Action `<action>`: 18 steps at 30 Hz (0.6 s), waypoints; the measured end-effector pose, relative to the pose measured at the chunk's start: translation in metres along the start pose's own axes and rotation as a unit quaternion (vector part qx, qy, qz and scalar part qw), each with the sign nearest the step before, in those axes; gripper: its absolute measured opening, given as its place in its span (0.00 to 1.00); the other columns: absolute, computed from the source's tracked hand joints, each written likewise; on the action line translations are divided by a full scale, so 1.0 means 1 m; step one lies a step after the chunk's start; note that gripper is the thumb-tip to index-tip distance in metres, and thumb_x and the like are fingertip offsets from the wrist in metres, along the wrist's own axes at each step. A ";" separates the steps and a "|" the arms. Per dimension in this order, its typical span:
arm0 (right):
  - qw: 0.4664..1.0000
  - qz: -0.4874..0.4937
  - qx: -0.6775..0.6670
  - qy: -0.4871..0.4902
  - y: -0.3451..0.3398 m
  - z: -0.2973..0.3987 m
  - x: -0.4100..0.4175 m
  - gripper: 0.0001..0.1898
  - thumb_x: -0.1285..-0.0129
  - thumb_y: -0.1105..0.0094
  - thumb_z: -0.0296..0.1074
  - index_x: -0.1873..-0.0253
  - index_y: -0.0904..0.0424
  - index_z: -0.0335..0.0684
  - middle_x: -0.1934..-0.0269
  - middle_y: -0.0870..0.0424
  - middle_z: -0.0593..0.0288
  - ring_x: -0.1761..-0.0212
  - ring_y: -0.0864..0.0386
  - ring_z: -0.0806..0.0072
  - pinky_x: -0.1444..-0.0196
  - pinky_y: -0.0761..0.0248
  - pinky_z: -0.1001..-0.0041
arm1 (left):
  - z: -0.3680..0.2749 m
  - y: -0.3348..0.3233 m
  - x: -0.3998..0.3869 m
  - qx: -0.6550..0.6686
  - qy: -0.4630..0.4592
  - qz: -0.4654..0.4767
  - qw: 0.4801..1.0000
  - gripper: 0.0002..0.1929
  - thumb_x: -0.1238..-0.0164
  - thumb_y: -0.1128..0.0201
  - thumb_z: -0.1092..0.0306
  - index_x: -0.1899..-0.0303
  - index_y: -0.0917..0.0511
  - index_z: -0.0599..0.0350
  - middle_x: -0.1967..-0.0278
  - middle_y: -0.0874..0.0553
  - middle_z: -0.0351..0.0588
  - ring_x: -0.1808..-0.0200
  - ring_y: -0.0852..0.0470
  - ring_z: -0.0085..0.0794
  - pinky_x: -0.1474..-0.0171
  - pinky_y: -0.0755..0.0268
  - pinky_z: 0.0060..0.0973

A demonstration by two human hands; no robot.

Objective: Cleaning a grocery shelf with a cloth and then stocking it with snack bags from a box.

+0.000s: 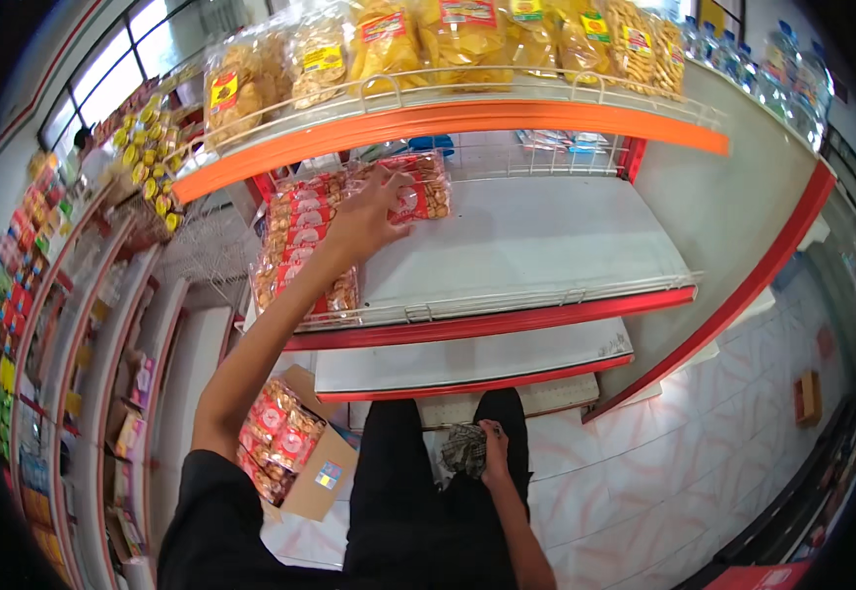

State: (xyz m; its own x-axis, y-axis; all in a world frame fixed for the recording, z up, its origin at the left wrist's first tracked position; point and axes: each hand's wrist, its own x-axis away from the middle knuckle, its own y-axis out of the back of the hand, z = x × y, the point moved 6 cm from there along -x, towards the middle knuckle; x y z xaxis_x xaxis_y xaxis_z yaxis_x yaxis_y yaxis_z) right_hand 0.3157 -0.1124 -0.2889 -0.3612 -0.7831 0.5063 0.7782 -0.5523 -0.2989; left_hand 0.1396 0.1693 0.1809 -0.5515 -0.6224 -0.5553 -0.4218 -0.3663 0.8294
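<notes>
My left hand [375, 215] reaches onto the white shelf [531, 228], fingers spread against a red-labelled clear packet of brown snacks [428, 193] near the back. The fingers partly cover this packet, and I see no clear grip on it. A row of similar snack packets [302, 236] overlaps from front to back along the shelf's left side, partly behind my forearm. Down by my thighs, my right hand [494, 448] holds a crumpled dark checked cloth [465, 450]. Beside my left leg, an opened cardboard box [322, 472] contains more red-labelled snack packets [284, 435].
Bagged chips [391, 48] line the upper shelf above an orange edge strip [472, 118]. A wire rail [502, 299] borders the middle shelf's front. To the right stands a side panel [723, 192] with a red edge; stocked shelving [66, 383] is at left.
</notes>
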 end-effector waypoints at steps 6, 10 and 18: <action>0.995 0.038 -0.093 0.007 0.017 -0.007 -0.012 0.11 0.23 0.38 0.39 0.45 0.18 0.41 0.53 0.15 0.60 0.50 0.16 0.68 0.43 0.22 0.66 | -0.054 0.071 0.223 0.112 0.107 -0.120 0.981 0.19 0.34 0.26 0.67 0.45 0.20 0.58 0.53 0.15 0.50 0.53 0.15 0.45 0.49 0.22 0.39; 0.992 0.085 -0.092 -0.009 0.018 -0.014 -0.019 0.19 0.21 0.44 0.46 0.44 0.17 0.34 0.55 0.11 0.56 0.53 0.12 0.62 0.44 0.18 0.62 | -0.073 0.010 0.442 0.239 0.429 -0.132 0.861 0.14 0.31 0.29 0.68 0.48 0.18 0.59 0.56 0.14 0.52 0.53 0.15 0.40 0.49 0.23 0.34; 0.982 0.116 0.148 -0.026 -0.032 -0.037 -0.008 0.14 0.23 0.43 0.42 0.46 0.20 0.36 0.47 0.19 0.56 0.43 0.19 0.63 0.39 0.23 0.64 | -0.153 -0.074 0.712 0.375 0.667 -0.020 0.643 0.37 0.26 0.29 0.45 0.25 0.30 0.59 0.37 0.20 0.58 0.37 0.20 0.46 0.31 0.28 0.40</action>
State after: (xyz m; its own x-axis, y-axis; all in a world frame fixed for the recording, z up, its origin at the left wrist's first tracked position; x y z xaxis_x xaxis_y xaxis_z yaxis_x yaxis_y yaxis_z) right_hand 0.2740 -0.0991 -0.3131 -0.1358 -0.8576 0.4960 0.9544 -0.2475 -0.1668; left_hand -0.1118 -0.3522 -0.2664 0.3672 -0.8462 0.3860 -0.9214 -0.2743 0.2751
